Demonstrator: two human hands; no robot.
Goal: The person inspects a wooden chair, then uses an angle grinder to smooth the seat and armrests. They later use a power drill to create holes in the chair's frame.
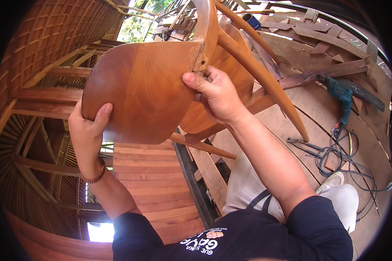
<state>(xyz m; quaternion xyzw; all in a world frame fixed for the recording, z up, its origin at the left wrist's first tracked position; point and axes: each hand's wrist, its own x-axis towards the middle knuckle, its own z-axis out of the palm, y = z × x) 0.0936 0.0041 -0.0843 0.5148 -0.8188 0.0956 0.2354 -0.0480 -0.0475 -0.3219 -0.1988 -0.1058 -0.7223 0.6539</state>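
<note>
A brown wooden chair (265, 80) lies tipped in front of me with its legs pointing to the right. Its broad, curved backrest panel (139, 87) faces me, held up between both hands. My left hand (89, 130) grips the panel's left edge, thumb on the face and fingers hidden behind. My right hand (220, 95) is closed at the panel's right edge, thumb pressed beside the joint with the curved frame (207, 26). The bare wood at that joint looks rough and has a small dark hole. Behind the panel, the rounded seat (233, 65) is partly covered.
To the right lie a teal power drill (342, 98), a hand saw (366, 95), pincers (307, 145) and a coiled black cable (357, 161) on the plank floor. Scrap boards (326, 35) and a blue can (250, 21) are farther back. A slatted wooden surface (152, 182) lies below the panel.
</note>
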